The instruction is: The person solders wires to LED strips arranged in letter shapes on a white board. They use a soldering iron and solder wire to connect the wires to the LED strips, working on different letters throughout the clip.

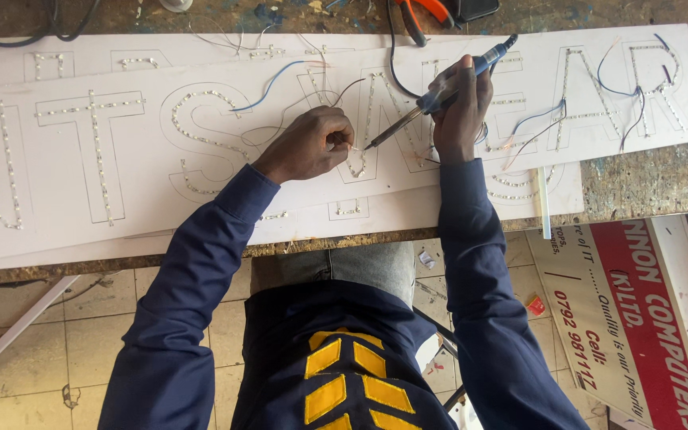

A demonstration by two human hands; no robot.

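A long white sign board (pixel 81 199) lies across the workbench, with large letter outlines filled by strips of small lights (pixel 99 159). My right hand (pixel 462 111) grips a blue soldering iron (pixel 439 94), its metal tip angled down to a spot on the middle letter. My left hand (pixel 312 143) is closed, pinching a thin wire (pixel 345 146) right at that tip. Blue, black and pale wires (pixel 268 89) loop over the board between the letters.
Orange-handled pliers (pixel 424 11) and black cables lie on the worn wooden bench (pixel 654 183) behind the board. A red and white printed sign panel (pixel 639 318) leans at the lower right. The tiled floor (pixel 33 342) shows below, with a white strip lying on it.
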